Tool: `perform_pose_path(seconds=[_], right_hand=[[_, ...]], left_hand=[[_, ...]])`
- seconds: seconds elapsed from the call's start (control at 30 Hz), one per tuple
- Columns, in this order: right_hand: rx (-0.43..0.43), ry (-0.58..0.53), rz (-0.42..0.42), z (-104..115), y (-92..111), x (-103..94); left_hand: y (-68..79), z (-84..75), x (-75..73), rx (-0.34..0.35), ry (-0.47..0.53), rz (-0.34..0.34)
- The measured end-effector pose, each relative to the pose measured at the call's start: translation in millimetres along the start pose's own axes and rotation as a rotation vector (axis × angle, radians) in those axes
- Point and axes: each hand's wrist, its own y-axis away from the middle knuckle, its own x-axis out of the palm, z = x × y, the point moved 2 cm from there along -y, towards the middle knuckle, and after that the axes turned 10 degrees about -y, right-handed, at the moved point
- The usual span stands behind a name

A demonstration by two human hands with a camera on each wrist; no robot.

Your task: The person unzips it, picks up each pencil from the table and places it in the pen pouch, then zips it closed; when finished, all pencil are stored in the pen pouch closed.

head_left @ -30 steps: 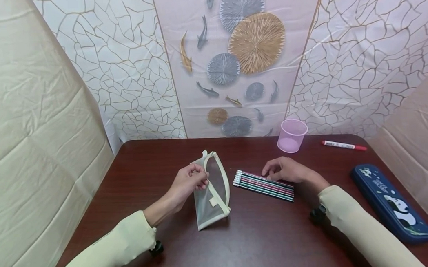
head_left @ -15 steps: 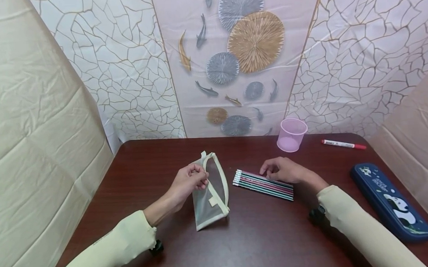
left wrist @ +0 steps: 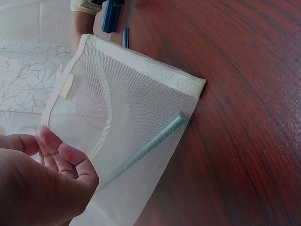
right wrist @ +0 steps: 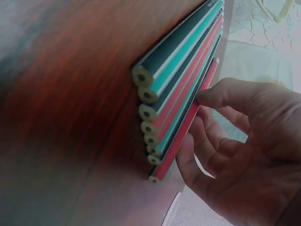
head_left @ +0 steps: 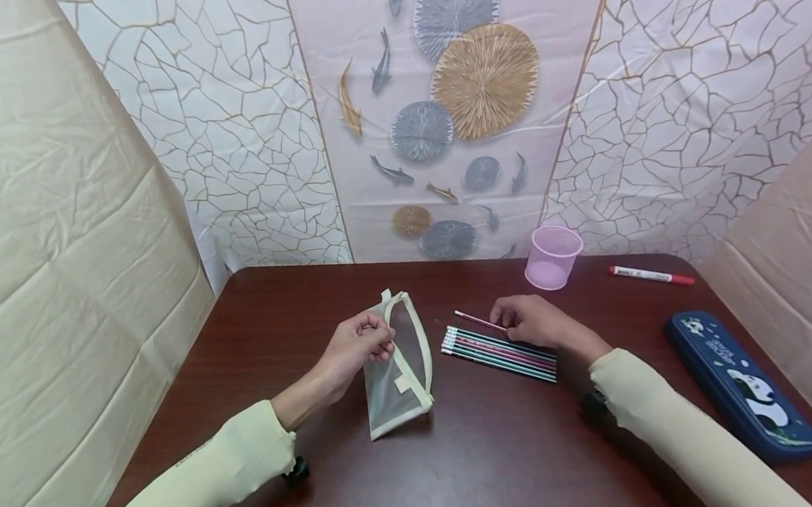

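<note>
My left hand (head_left: 359, 343) pinches the zip edge of a pale mesh pencil pouch (head_left: 391, 398), whose mouth gapes to the right. Through the mesh in the left wrist view, a green pencil (left wrist: 146, 148) shows inside the pouch. With thumb and fingers my right hand (head_left: 537, 321) pinches a red pencil (right wrist: 181, 134), its white eraser end pointing left in the head view. Just in front of it, several green and red pencils (head_left: 499, 354) lie side by side in a row on the table. The right wrist view shows their flat, unsharpened ends.
At the back of the dark wooden table (head_left: 461, 467) stands a pink mesh cup (head_left: 553, 258). A red and white marker (head_left: 650, 275) lies at the back right. A navy panda pencil case (head_left: 742, 384) is along the right edge. Patterned cloth (head_left: 259, 138) hangs behind the table.
My right hand has drawn the red pencil off the far side of the row, leaving a gap between them. My left hand and the pouch have hardly moved.
</note>
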Motion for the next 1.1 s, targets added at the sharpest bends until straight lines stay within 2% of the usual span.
perform_pose_path(seconds=[0.13, 0.33, 0.47, 0.53, 0.63, 0.9, 1.0, 1.1], right_hand=[[0.024, 0.075, -0.010, 4.4, -3.3, 0.6], [0.061, 0.131, -0.007, 8.6, -7.4, -1.5], [0.043, 0.124, -0.057, 18.2, -10.5, -1.5], [0.034, 0.077, -0.103, 25.5, -11.7, -0.3], [0.026, -0.066, -0.168, 40.1, -12.6, 3.1], [0.067, -0.702, -0.259, 85.2, -13.7, 23.7], [0.061, -0.877, -0.275, 97.5, -15.0, 32.5], [0.063, -0.997, -0.280, 106.1, -17.2, 43.0]], left_hand=[[1.1, -1.7, 0.6, 0.001, 0.002, 0.006], [0.4, -0.5, 1.3, -0.001, 0.006, 0.009], [0.0, -0.4, 1.8, -0.017, 0.006, 0.009], [0.1, -0.8, 2.1, -0.022, 0.002, 0.008], [-0.4, -0.4, 2.2, -0.024, 0.000, 0.007], [-3.1, 1.7, 4.4, -0.020, 0.000, 0.014], [-4.6, 3.0, 6.6, -0.019, 0.000, 0.020], [-5.3, 4.7, 9.2, -0.017, 0.002, 0.029]])
